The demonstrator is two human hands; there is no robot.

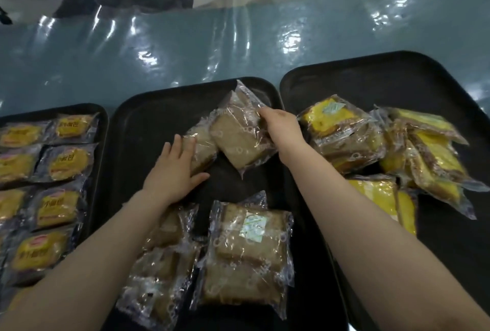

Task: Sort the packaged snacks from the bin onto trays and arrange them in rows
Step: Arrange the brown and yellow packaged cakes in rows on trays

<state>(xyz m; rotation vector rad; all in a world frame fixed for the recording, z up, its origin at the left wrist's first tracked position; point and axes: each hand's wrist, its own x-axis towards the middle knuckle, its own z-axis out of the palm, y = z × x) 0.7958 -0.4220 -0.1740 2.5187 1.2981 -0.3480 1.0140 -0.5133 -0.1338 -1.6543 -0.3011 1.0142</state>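
Three black trays sit side by side along the near edge of the surface [238, 47], which is covered in glossy blue-grey film. On the middle tray [148, 118], the left hand [175, 169] lies flat, fingers straight and spread, pressing down on a brown cake packet [201, 145] near the tray's centre. Right beside it, the right hand [281, 126] has its fingers curled round the edge of a second brown packet [238, 142], which tilts up and overlaps the first. A third clear-wrapped brown packet [244, 100] pokes up just behind, toward the tray's far edge, touching the one in the right hand.

Closer in, at the near edge of the same tray, more brown packets lie in two columns: a large one with a pale label [249, 246] on the right, and others [159, 272] partly under the left forearm.

Over on the left tray [102, 124], round yellow packets [66, 161] lie in neat rows, two columns visible, running toward the near left corner of the surface.

The right tray [371, 73] carries a loose heap of yellow sponge packets [424, 150], stacked and tilted every which way, with one [334, 118] lying just beside the right wrist. The far half of that tray is bare black.
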